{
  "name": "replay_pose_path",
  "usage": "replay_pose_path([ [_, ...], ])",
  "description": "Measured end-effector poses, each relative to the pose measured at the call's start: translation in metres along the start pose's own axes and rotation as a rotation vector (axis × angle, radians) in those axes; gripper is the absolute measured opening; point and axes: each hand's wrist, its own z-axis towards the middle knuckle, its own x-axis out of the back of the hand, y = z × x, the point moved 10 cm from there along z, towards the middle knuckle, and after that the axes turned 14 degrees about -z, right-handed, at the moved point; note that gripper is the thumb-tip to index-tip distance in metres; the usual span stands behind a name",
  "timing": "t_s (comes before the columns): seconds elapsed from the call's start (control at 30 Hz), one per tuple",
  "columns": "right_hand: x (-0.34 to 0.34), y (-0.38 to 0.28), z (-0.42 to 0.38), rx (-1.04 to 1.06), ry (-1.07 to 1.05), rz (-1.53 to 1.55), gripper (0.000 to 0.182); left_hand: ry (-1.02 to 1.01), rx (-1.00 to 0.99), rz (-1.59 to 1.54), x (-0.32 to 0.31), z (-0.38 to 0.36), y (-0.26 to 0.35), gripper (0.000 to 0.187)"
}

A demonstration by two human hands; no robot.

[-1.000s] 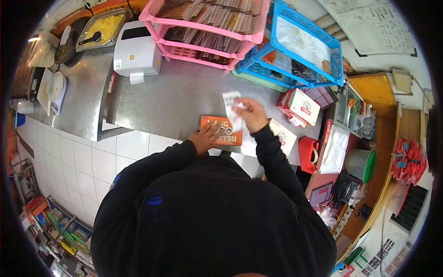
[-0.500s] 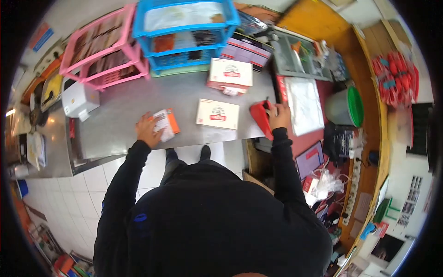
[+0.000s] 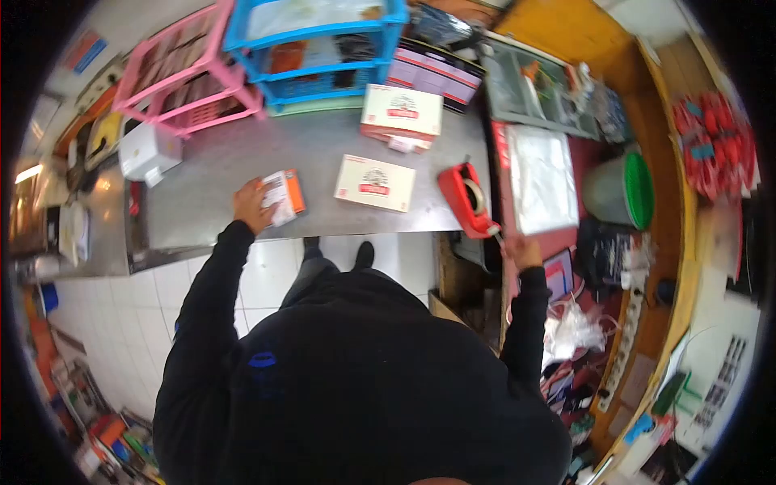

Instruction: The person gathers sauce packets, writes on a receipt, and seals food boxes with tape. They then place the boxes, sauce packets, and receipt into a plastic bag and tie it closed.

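My left hand rests on the steel counter, its fingers holding the left side of an orange-and-white packet with a printed label. A red tape dispenser with a roll of clear or pale tape stands near the counter's right end. Just beyond its cutting end is my right hand, fingers pinched together. A thin strip of tape seems to run from the dispenser to these fingers, though it is blurred. Between packet and dispenser lies a white box with a red logo.
Behind are stacked white-and-red boxes, a blue tray rack and a pink rack. A small white printer-like device sits left. On the right are white plastic bags, a grey organizer and a green-rimmed bin.
My right hand has left the top of the tape dispenser and moved right and toward me, past its cutting end. My left hand stays at the packet. The view has shifted slightly.
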Motion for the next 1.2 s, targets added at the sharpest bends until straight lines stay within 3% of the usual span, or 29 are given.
replay_pose_path([
  [0.03, -0.014, 0.027, -0.001, -0.037, -0.011, -0.129, 0.01, -0.01, 0.016, 0.026, 0.002, 0.001, 0.004, 0.049],
  [0.07, -0.03, 0.075, 0.009, -0.159, 0.068, 0.003, 0.007, -0.019, 0.027, 0.015, 0.004, 0.001, 0.003, 0.05],
  [0.1, -0.037, 0.106, 0.028, -0.103, 0.14, 0.045, 0.01, -0.026, 0.04, -0.001, 0.005, 0.001, 0.002, 0.05],
  [0.13, -0.008, 0.084, 0.033, -0.119, 0.298, -0.766, 0.016, -0.013, 0.043, -0.01, 0.007, 0.002, 0.003, 0.05],
  [0.17, 0.012, 0.077, 0.052, -0.104, 0.424, -1.151, 0.021, -0.005, 0.042, -0.018, 0.01, 0.001, 0.004, 0.051],
  [0.2, 0.031, 0.041, 0.06, -0.113, 0.479, -1.229, 0.022, -0.034, 0.075, -0.02, 0.009, 0.0, 0.0, 0.051],
  [0.23, 0.047, 0.004, 0.062, 0.007, 0.454, -0.591, 0.024, -0.062, 0.1, -0.023, 0.008, 0.002, -0.004, 0.052],
  [0.3, 0.03, -0.137, 0.064, 0.295, 0.381, -0.435, 0.021, -0.129, 0.122, -0.06, 0.009, 0.004, -0.008, 0.054],
  [0.33, -0.008, -0.207, 0.053, 0.245, 0.221, -0.154, 0.019, -0.163, 0.129, -0.085, 0.009, 0.005, -0.011, 0.055],
  [0.37, -0.055, -0.248, 0.069, 0.481, 0.089, -0.029, 0.017, -0.181, 0.118, -0.097, 0.012, 0.005, -0.012, 0.058],
  [0.4, -0.113, -0.277, 0.08, 0.555, -0.05, -0.003, 0.015, -0.193, 0.107, -0.112, 0.017, 0.007, -0.012, 0.061],
  [0.47, -0.256, -0.343, 0.063, 0.476, -0.443, 0.099, 0.014, -0.202, 0.078, -0.16, 0.018, 0.008, -0.016, 0.07],
  [0.5, -0.328, -0.357, 0.059, 0.547, -0.559, -0.141, 0.013, -0.214, 0.089, -0.173, 0.018, 0.008, -0.019, 0.07],
  [0.53, -0.38, -0.384, 0.042, 0.78, -0.522, -0.17, 0.017, -0.226, 0.098, -0.183, 0.019, 0.008, -0.019, 0.07],
  [0.57, -0.44, -0.377, 0.042, 0.786, -0.502, -0.392, 0.024, -0.238, 0.106, -0.193, 0.019, 0.009, -0.021, 0.071],
  [0.63, -0.496, -0.387, 0.015, 0.813, -0.477, -0.761, 0.035, -0.251, 0.113, -0.213, 0.016, 0.009, -0.027, 0.071],
  [0.73, -0.474, -0.38, 0.022, 0.76, -0.392, -0.799, 0.046, -0.268, 0.134, -0.236, 0.015, 0.009, -0.033, 0.073],
  [0.77, -0.472, -0.35, 0.048, 0.708, -0.41, -0.915, 0.049, -0.268, 0.135, -0.252, 0.015, 0.009, -0.033, 0.075],
  [0.8, -0.413, -0.386, 0.025, 0.591, -0.388, -0.932, 0.05, -0.268, 0.134, -0.269, 0.014, 0.009, -0.031, 0.077],
  [0.87, -0.367, -0.353, 0.05, 0.578, -0.193, -0.982, 0.045, -0.245, 0.063, -0.222, 0.018, 0.006, -0.025, 0.081],
  [0.9, -0.34, -0.344, 0.049, 0.597, -0.2, -0.849, 0.065, -0.232, 0.026, -0.199, 0.019, 0.003, -0.021, 0.083],
  [0.97, -0.291, -0.348, 0.019, 0.608, -0.05, -1.069, 0.099, -0.289, 0.038, -0.192, 0.018, -0.006, -0.014, 0.085],
  [1.03, -0.281, -0.287, 0.031, 0.509, -0.124, -1.232, 0.118, -0.338, 0.031, -0.111, 0.014, -0.017, -0.006, 0.083],
  [1.1, -0.266, -0.27, 0.041, 0.614, -0.037, -1.116, 0.103, -0.355, 0.045, -0.046, 0.003, -0.021, -0.01, 0.081],
  [1.2, -0.24, -0.267, 0.045, 0.622, -0.143, -1.01, 0.092, -0.406, 0.023, 0.048, -0.005, -0.003, -0.011, 0.078],
])
